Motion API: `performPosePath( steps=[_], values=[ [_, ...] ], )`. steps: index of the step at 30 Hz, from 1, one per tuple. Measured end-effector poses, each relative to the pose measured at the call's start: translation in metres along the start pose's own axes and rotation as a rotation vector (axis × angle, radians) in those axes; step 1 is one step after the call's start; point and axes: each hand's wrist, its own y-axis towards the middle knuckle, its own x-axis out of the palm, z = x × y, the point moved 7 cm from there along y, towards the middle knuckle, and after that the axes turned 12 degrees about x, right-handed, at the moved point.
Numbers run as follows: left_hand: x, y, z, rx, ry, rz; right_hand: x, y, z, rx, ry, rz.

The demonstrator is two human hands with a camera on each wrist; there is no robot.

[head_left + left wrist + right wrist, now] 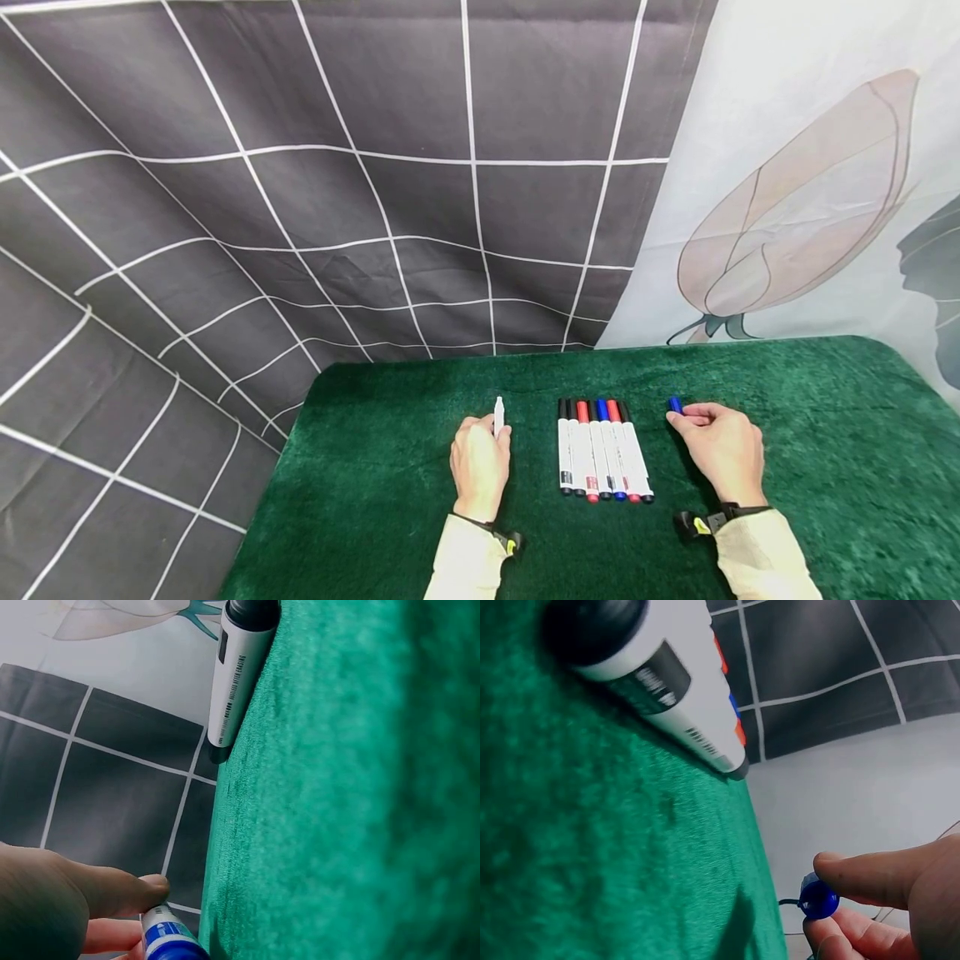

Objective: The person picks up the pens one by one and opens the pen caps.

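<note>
Fingers of left hand (480, 461) grip a white marker (498, 414); right hand (722, 447) fingertips pinch its blue cap (676, 404), beside the marker row (602, 448).

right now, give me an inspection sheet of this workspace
surface: green velvet tablecloth, no stains seen
job's things: white marker body in the left hand; blue cap in the right hand
clutter: row of markers lying side by side between the hands, with black, red and blue caps
grippers: left hand grips the marker body; right hand pinches the blue cap
cables: nothing seen
surroundings: dark grid-pattern cloth behind and to the left; pale leaf-print cloth to the right
</note>
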Motion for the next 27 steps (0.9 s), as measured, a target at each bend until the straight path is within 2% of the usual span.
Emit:
performPosePath(
  steps=[12,27],
  values=[
    [0.006,0.000,-0.007,0.004,-0.050,-0.015,0.012,0.009,0.010,0.024,0.004,-0.028],
    [0.015,0.001,-0.011,-0.001,-0.114,-0.082,0.020,0.009,0.015,0.061,-0.028,-0.099]
  ],
)
